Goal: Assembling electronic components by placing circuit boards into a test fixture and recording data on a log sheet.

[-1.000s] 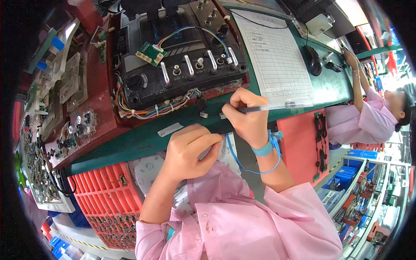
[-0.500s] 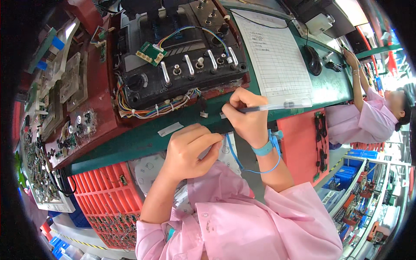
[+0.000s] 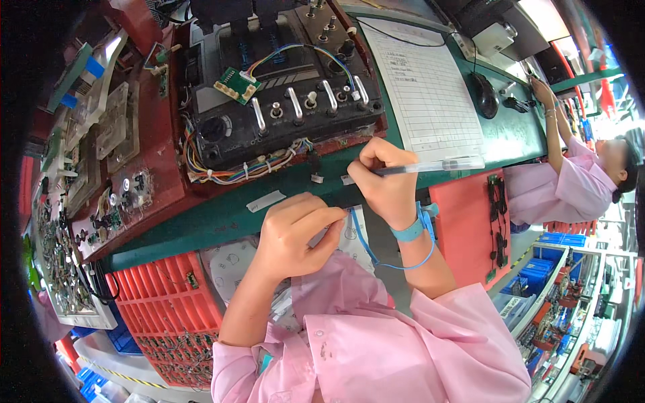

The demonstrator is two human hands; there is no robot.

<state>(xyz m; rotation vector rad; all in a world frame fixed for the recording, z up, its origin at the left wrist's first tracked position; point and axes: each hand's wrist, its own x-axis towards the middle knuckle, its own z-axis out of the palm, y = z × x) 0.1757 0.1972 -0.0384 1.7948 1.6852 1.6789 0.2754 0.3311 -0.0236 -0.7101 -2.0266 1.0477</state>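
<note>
My right hand (image 3: pixel 390 185) pinches a clear-barrelled pen (image 3: pixel 433 165) over the front edge of the green bench (image 3: pixel 500 138). The pen lies almost level, with its clear end pointing right, below the written sheet (image 3: pixel 430 101). A blue wrist strap (image 3: pixel 410 232) with a cord circles my right wrist. Lower and to the left, my left hand (image 3: pixel 295 235) is loosely curled, and nothing shows between thumb and fingers. Beyond both hands stands a black control panel (image 3: pixel 282 134) with metal handles and switches. On it rests a small green circuit board (image 3: pixel 237 86) with coloured wires.
A dark red fixture (image 3: pixel 154 168) with clear plates stands at the left. Red trays (image 3: pixel 164 305) of small boards sit below the bench edge. A black mouse (image 3: pixel 485 95) lies right of the sheet. Another person in pink (image 3: pixel 551 178) works at the far right.
My right hand and the pen have shifted very slightly. The view has tilted a little, and my left hand keeps its curl.
</note>
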